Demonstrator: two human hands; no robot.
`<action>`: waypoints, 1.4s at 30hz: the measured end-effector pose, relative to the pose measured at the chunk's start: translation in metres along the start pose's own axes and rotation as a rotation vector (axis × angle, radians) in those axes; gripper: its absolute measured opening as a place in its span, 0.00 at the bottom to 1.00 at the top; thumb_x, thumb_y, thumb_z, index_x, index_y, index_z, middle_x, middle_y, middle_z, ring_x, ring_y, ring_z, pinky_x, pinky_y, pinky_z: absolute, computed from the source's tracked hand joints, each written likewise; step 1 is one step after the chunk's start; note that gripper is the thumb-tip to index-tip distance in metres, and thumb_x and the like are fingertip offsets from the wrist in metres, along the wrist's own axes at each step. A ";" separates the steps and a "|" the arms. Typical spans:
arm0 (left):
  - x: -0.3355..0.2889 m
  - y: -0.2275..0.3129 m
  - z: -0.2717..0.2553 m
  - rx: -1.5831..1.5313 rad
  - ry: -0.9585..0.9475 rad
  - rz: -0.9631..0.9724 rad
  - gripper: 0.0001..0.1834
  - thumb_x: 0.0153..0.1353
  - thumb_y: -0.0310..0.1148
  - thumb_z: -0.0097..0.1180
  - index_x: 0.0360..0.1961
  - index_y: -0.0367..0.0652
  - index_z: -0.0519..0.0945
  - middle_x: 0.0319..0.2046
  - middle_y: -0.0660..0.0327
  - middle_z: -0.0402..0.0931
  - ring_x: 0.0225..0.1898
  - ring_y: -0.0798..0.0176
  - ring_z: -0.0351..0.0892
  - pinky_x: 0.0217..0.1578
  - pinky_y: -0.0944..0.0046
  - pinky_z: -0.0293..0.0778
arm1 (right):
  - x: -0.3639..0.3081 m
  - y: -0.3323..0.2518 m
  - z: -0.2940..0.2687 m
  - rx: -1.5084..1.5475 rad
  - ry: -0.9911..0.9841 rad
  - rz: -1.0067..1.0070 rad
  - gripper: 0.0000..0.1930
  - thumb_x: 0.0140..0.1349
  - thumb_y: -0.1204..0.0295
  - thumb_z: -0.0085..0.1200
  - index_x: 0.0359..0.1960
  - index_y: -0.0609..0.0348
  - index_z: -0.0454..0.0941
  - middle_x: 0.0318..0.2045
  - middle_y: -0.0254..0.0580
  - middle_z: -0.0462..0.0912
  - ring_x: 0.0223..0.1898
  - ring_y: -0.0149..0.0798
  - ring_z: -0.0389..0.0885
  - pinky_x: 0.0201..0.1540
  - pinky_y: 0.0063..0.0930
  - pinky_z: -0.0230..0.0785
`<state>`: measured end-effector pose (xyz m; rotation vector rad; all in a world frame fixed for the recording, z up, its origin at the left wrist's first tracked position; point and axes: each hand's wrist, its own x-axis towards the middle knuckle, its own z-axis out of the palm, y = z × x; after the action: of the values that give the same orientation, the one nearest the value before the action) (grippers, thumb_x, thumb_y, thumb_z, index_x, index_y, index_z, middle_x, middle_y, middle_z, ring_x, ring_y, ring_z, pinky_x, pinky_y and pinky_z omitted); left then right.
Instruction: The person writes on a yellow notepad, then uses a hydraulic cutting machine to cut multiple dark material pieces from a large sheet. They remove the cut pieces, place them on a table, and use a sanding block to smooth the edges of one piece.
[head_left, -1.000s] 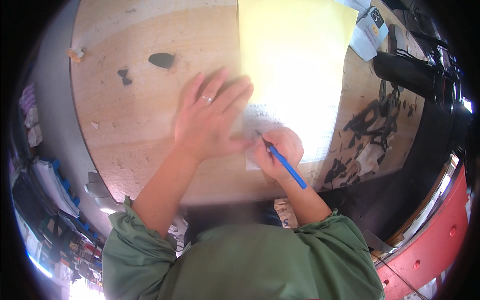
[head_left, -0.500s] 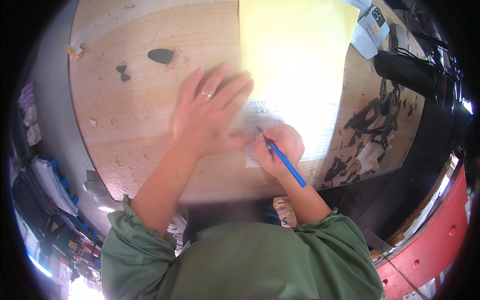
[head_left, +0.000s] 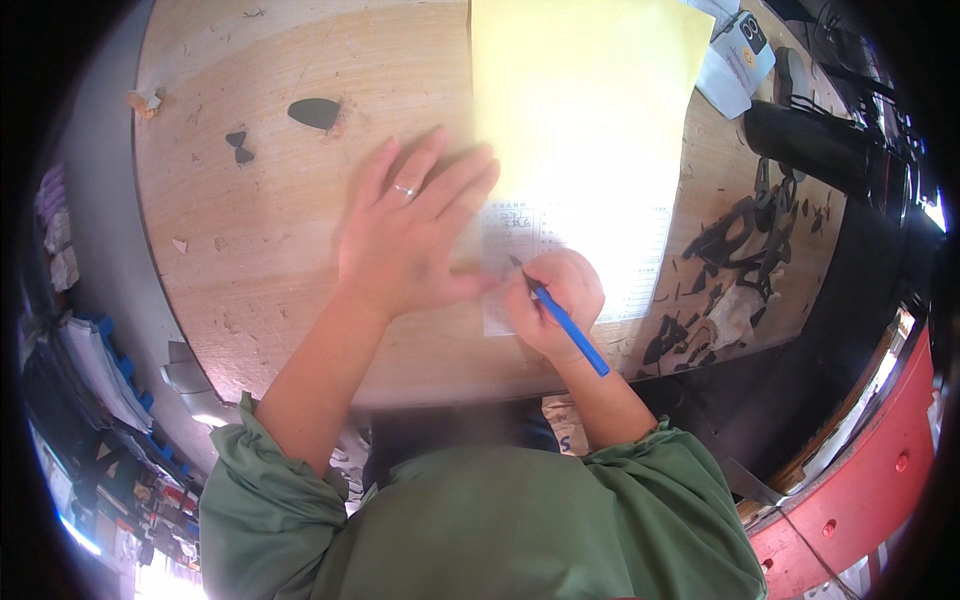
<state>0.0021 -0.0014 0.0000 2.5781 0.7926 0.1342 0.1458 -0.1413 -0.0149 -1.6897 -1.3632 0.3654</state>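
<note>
Gripping blue pen (head_left: 573, 333) in right hand (head_left: 577, 288) beside splayed left hand (head_left: 405, 240), faced printed form (head_left: 630, 268) inked up top, unclear below.

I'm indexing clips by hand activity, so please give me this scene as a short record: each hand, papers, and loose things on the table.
left hand: spread flat, thumb over the left edge of the printed form
right hand: grips a blue pen, tip toward the form
papers: yellow sheet beyond the form
table, left: dark rounded piece
table, right: dark scraps
</note>
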 end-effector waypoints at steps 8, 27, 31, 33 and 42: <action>0.000 0.001 0.000 0.012 -0.015 -0.010 0.53 0.31 0.57 0.73 0.64 0.55 0.74 0.67 0.72 0.67 0.71 0.58 0.58 0.71 0.45 0.48 | -0.001 0.001 0.001 0.008 0.058 -0.014 0.12 0.43 0.82 0.63 0.27 0.58 0.73 0.19 0.39 0.75 0.18 0.43 0.73 0.22 0.31 0.66; -0.001 -0.001 -0.001 0.004 -0.021 0.000 0.55 0.30 0.61 0.73 0.65 0.55 0.73 0.68 0.72 0.66 0.71 0.58 0.58 0.70 0.45 0.48 | -0.010 0.001 -0.013 0.255 0.062 0.085 0.08 0.50 0.84 0.58 0.31 0.63 0.73 0.24 0.45 0.77 0.21 0.36 0.75 0.25 0.26 0.68; 0.000 -0.001 -0.002 0.016 -0.021 0.005 0.55 0.30 0.61 0.72 0.65 0.55 0.73 0.68 0.72 0.66 0.71 0.58 0.58 0.70 0.45 0.48 | -0.010 -0.004 -0.015 0.089 0.015 0.015 0.11 0.47 0.84 0.61 0.32 0.62 0.74 0.24 0.45 0.79 0.21 0.40 0.77 0.25 0.29 0.70; 0.000 0.000 -0.002 0.015 -0.024 0.002 0.55 0.30 0.62 0.72 0.65 0.55 0.73 0.67 0.72 0.66 0.71 0.58 0.58 0.70 0.45 0.48 | -0.010 -0.007 -0.014 -0.024 -0.009 -0.054 0.14 0.44 0.82 0.63 0.33 0.59 0.75 0.23 0.42 0.79 0.21 0.44 0.79 0.25 0.31 0.72; -0.001 -0.001 -0.001 -0.014 -0.005 0.002 0.56 0.26 0.59 0.73 0.64 0.55 0.74 0.67 0.71 0.67 0.70 0.57 0.59 0.70 0.45 0.49 | -0.017 -0.002 0.000 -0.005 0.043 -0.045 0.09 0.49 0.80 0.63 0.30 0.60 0.74 0.21 0.43 0.79 0.20 0.43 0.77 0.25 0.31 0.70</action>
<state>0.0011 -0.0010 0.0003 2.5654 0.7853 0.1337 0.1386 -0.1563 -0.0186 -1.6587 -1.3689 0.2987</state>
